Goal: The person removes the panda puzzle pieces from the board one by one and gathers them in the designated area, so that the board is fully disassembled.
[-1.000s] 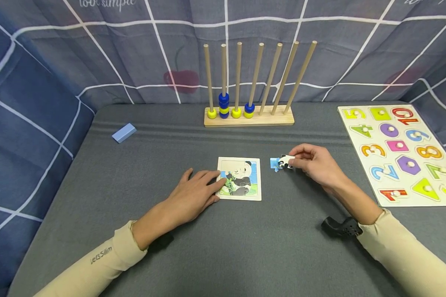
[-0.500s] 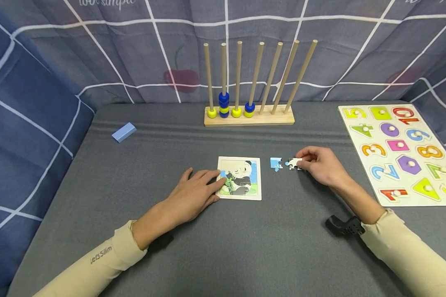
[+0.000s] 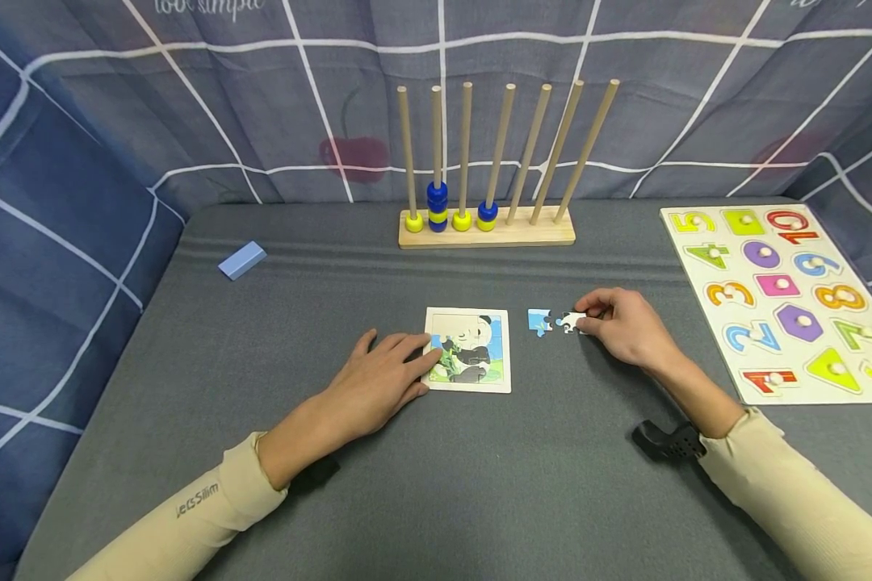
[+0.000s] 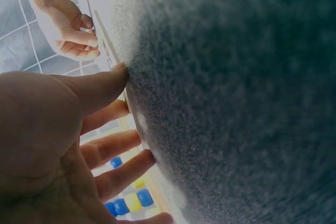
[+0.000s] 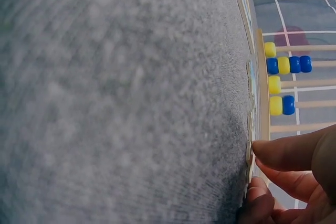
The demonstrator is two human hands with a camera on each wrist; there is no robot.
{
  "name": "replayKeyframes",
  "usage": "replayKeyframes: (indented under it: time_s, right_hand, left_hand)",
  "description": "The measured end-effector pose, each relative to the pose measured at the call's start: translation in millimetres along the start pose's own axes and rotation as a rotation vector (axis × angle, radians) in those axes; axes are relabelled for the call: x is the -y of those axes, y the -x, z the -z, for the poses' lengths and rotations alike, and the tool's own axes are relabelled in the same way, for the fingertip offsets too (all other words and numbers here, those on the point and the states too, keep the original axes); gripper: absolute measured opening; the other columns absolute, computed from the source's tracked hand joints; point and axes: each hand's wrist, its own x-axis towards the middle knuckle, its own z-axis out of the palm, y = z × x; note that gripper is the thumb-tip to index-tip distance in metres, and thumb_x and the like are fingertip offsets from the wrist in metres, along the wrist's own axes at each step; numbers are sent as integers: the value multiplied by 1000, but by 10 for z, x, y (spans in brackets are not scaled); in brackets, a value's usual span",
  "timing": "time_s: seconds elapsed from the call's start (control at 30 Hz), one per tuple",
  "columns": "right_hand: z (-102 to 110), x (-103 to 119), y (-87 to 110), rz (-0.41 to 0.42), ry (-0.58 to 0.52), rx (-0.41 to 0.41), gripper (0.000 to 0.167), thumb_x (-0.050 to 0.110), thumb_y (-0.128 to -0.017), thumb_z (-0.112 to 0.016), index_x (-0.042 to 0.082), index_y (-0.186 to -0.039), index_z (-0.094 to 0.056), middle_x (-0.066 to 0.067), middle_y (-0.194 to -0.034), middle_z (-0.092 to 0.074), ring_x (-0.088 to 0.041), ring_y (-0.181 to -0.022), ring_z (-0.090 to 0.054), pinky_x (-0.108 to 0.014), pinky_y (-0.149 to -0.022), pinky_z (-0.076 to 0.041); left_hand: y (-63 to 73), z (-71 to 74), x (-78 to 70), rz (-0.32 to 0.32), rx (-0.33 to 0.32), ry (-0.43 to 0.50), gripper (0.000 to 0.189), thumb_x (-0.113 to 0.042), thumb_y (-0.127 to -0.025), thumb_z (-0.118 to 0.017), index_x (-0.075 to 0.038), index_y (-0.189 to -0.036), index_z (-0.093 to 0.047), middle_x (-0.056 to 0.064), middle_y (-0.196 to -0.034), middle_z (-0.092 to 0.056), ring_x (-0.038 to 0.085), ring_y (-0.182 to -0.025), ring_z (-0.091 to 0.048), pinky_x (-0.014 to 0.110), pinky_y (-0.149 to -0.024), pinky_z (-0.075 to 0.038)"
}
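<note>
A square panda jigsaw puzzle (image 3: 472, 375) in a pale wooden frame lies in the middle of the table. My left hand (image 3: 381, 379) rests at its left side, fingers extended, the tips over the frame's edge. To the puzzle's right lies a blue puzzle piece (image 3: 538, 321). Just beyond it is a black-and-white puzzle piece (image 3: 570, 322), which my right hand (image 3: 628, 327) pinches between thumb and fingers; its right end is hidden by the fingertips. In the right wrist view the thumb (image 5: 278, 153) presses at a thin piece edge low against the cloth.
Behind the puzzle stands a wooden bead rack (image 3: 487, 234) with upright rods and a few blue and yellow beads. A number and shape board (image 3: 792, 355) lies at the right. A blue block (image 3: 243, 261) sits at the back left. Checked curtains (image 3: 262, 105) enclose the table.
My right hand has shifted right with the black-and-white piece, off the blue piece it overlapped, and the piece now shows turned differently. My left hand has stayed still.
</note>
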Motion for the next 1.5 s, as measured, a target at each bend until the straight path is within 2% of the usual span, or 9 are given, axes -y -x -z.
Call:
replayKeyframes:
  time_s: [0.53, 0.97, 1.3, 1.5]
  right_hand:
    - [-15, -21, 27, 11, -20, -13, 16, 5, -91, -69, -4, -103, -70, -12, -89, -61, -17, -68, -52, -27, -62, -41]
    - [-26, 97, 54, 19, -129, -69, 14, 5, -87, -74, -4, -98, -70, -10, -81, -65, -9, -62, -49, -23, -56, -40]
    - [-244, 395, 45, 73, -231, 22, 14, 3, -88, -71, -2, -101, -70, -11, -85, -62, -18, -69, -52, -26, -60, -42]
    - [-432, 554, 11, 146, -223, 74, 15, 3, -88, -71, -1, -103, -71, -10, -90, -60, -20, -70, -51, -29, -60, -41]
  left_hand:
    - [8, 0, 3, -2, 1, 0, 49, -31, -98, -62, -13, -143, -55, 12, -145, -48, 31, -133, -45, 69, -103, -30]
    - [7, 7, -3, 1, 12, 7, 49, -32, -98, -62, -14, -143, -54, 12, -146, -48, 30, -133, -44, 68, -104, -29]
    - [9, 10, 3, 2, -1, 5, 48, -32, -98, -62, -14, -143, -55, 11, -145, -48, 30, -133, -44, 68, -104, -29]
    - [0, 13, 4, 8, 17, -5, 49, -33, -99, -61, -15, -143, -54, 10, -146, -48, 29, -133, -44, 68, -104, -29]
